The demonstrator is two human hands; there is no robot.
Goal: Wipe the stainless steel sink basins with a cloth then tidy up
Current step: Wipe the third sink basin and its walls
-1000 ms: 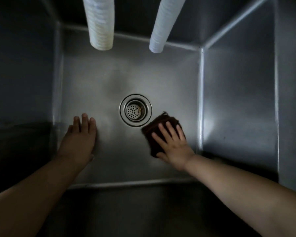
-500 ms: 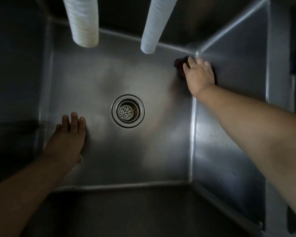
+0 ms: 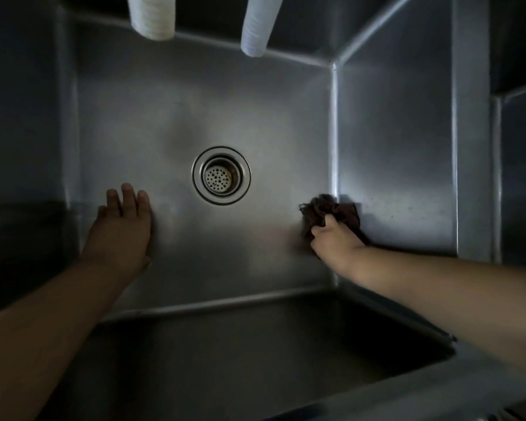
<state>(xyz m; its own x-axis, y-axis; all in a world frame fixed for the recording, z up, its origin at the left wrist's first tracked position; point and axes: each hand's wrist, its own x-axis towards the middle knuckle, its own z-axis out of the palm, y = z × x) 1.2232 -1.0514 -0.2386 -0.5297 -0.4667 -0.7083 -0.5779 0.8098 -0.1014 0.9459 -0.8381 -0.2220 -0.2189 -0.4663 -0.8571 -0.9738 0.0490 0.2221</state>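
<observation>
Basin (image 3: 170,110) of brushed stainless steel fills my head view, deep and square, with a round perforated steel drain strainer (image 3: 221,175) at the centre of its floor. I see the left hand (image 3: 120,229) at 8 o'clock from the strainer, laid flat on the floor, fingers straight and together, holding nothing. The right hand (image 3: 334,241) sits at 4 o'clock from the strainer, fingers curled round a dark brown crumpled cloth (image 3: 328,209). The cloth is bunched against the seam where the floor meets the right wall. Two white ribbed hoses, a wider one (image 3: 152,16) and a narrower one (image 3: 257,28), hang in at 12 o'clock, both well apart from the hands
</observation>
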